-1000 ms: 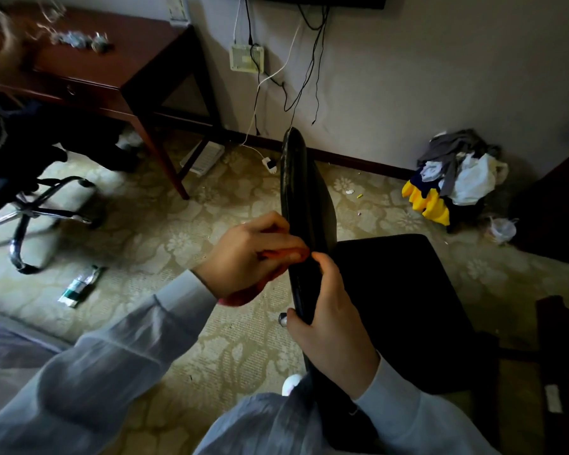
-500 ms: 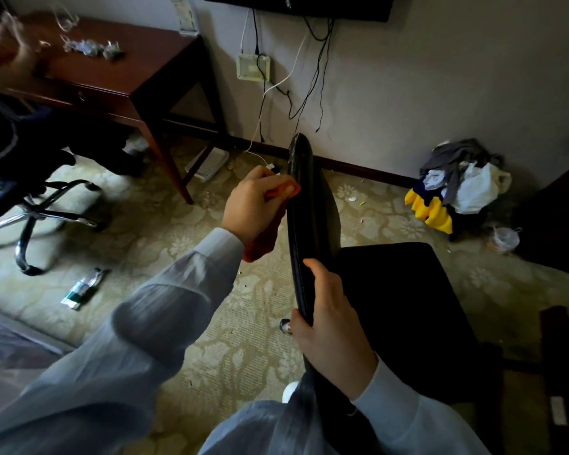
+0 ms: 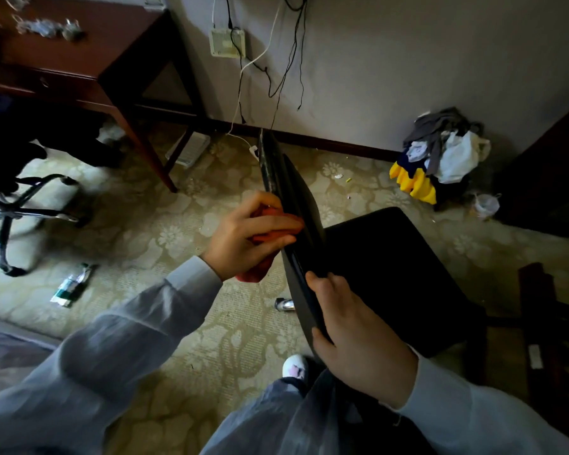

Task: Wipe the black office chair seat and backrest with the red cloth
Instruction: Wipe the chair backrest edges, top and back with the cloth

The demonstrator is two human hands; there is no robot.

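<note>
The left hand [image 3: 243,234], fingers curled round the red cloth [image 3: 255,272], has slid from the backrest's [image 3: 276,172] far end to its middle. The right hand [image 3: 352,326] clamps the near edge. Wiping seems midway, with the seat [image 3: 391,274] probably next.
</note>
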